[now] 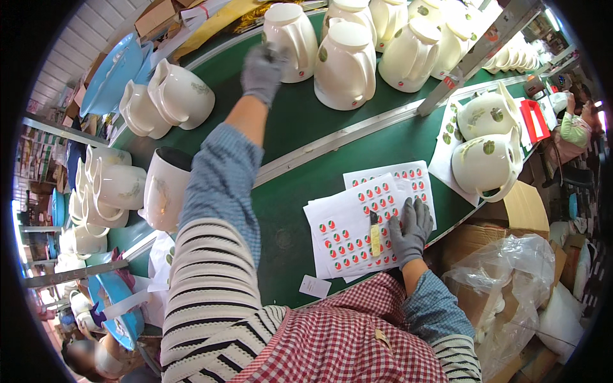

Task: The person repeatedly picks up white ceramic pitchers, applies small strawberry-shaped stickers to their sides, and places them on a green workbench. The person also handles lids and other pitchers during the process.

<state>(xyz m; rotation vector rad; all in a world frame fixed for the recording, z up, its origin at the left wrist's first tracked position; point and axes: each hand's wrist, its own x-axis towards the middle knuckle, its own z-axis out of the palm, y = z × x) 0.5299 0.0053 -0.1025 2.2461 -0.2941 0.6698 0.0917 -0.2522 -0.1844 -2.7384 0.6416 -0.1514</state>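
My left hand (264, 72), in a grey glove and blurred, is raised at the left side of an upturned white ceramic jug (290, 43); whether it touches or grips the jug is unclear. My right hand (412, 230), also gloved in grey, rests with fingers apart on overlapping white sheets of red-and-green round stickers (345, 210). Beside its thumb, on the sheets, lies a small tool with a yellow-wrapped handle and dark tip (375, 239). More upturned jugs (346, 67) stand to the right of my left hand, some bearing a small round sticker low on the side.
A metal rail (335, 139) crosses the green work surface (282, 239). Several white jugs (122, 186) stand at left, two leaf-patterned ones (486, 160) at right. A metal post (474, 62) rises near the back. A cardboard box with plastic film (507, 273) is at lower right. Other people sit at both sides.
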